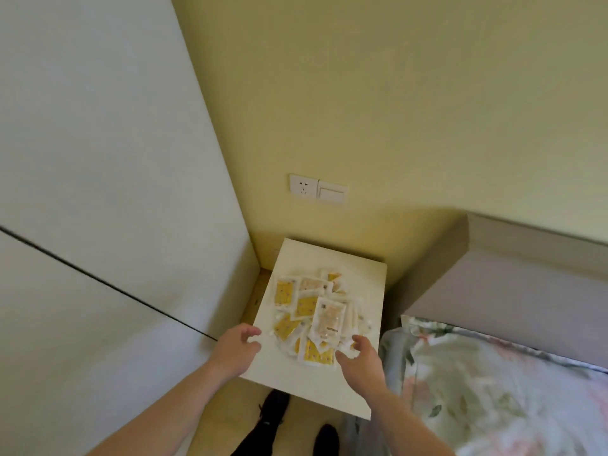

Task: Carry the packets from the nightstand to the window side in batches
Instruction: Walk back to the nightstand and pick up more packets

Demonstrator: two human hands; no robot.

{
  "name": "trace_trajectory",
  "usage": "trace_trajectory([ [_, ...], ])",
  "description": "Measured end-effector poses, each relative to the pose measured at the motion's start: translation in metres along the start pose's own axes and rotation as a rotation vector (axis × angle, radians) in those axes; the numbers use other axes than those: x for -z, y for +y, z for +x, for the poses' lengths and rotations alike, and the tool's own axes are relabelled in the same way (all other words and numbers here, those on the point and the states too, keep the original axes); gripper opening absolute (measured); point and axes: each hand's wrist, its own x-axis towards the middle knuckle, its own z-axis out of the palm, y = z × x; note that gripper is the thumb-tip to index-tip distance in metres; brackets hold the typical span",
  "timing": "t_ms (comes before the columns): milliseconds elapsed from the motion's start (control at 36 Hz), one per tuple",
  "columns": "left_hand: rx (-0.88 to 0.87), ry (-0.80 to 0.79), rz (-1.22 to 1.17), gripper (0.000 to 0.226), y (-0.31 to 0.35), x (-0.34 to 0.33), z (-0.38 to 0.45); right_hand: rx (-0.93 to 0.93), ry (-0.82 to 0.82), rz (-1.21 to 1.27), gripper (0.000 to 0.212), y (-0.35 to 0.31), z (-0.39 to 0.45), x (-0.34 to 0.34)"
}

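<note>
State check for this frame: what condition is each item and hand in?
Packets: heaped loosely on the nightstand, none lifted.
Nightstand: top loaded with the pile.
Left hand: fingers loosely curled, holding nothing.
Right hand: fingertips at the pile's edge, grip unclear.
Wall socket: nothing plugged in.

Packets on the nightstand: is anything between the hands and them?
Nothing visible. The left hand and right hand flank the packets on the nightstand; the right fingertips reach the pile's near edge.

One head-worn wide-angle view, looking steeply down

It faces a room corner from close above; the nightstand [362, 399] sits at lower centre, bed [493, 390] at lower right.
</note>
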Motion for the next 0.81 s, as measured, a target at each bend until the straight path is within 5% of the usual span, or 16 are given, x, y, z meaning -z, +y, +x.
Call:
trace_trajectory([
  [472, 0.135, -0.049, -0.071, 0.038, -0.012, -0.030, 0.173, -0.234, 0.224, 0.077, 0.082, 0.007, 0.168, -0.089],
  [806, 0.195, 0.042, 0.041, 0.077, 0.017, -0.065, 0.260, -0.286, 0.247, 0.019, 0.040, 0.026, 0.194, -0.109],
])
